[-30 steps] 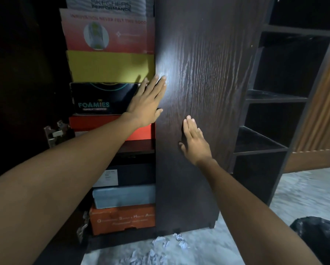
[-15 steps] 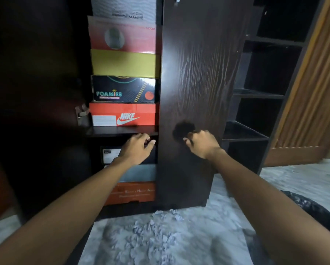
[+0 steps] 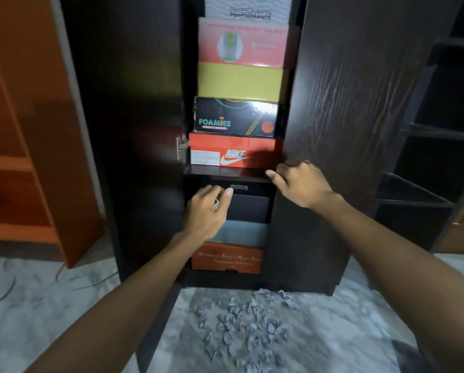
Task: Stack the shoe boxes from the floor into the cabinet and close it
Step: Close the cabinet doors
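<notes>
The dark wooden cabinet stands open with shoe boxes stacked inside. On the upper shelf [image 3: 225,172] sit an orange Nike box [image 3: 233,152], a black Foamies box [image 3: 236,117], a yellow box [image 3: 241,82], a pink box [image 3: 243,41] and a white Skechers box [image 3: 248,9]. Below it lie a dark box [image 3: 249,208], a grey-blue box [image 3: 244,232] and an orange box [image 3: 228,258]. My left hand [image 3: 206,208] hovers before the dark box, fingers loosely bent, holding nothing. My right hand [image 3: 298,181] curls around the inner edge of the right door [image 3: 346,117].
The left door [image 3: 123,130] is swung out toward me, its hinge [image 3: 181,149] showing. An orange shelf unit [image 3: 23,157] stands at the left and open dark shelves [image 3: 427,130] at the right. Crumpled paper bits [image 3: 247,324] and a cable [image 3: 77,278] lie on the marble floor.
Both hands left the right door's face and dropped lower. My right hand moved to that door's inner edge, my left to the lower compartment. The view pulled back and shifted left.
</notes>
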